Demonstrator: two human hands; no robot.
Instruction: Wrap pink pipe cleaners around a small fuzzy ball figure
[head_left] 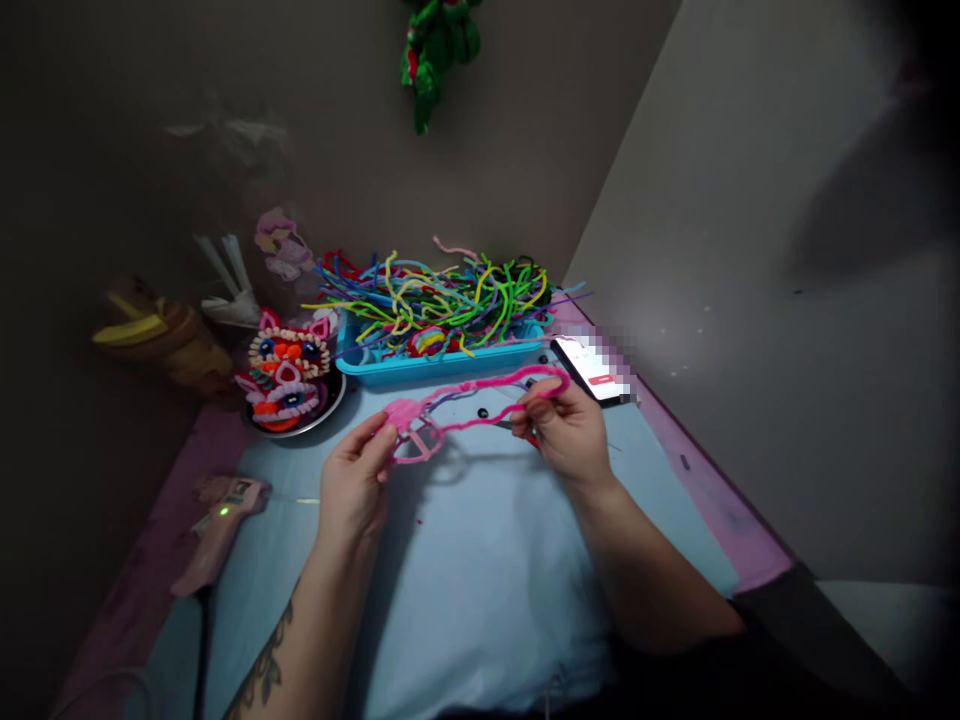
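The tattooed left forearm (300, 620) is cut off below, the left hand (356, 480) pinching 1 end of the pink pipe-cleaner shape (450, 410), the right hand (570, 430) closed on its other loop and half hiding a thin tool (508, 425), blue tray (420, 370) just beyond.

The 2 forearms are bare from the left hand (352, 485) and right hand (571, 432) back. A dark tattoo (266, 668) of leaves and stems marks the left forearm (319, 600).
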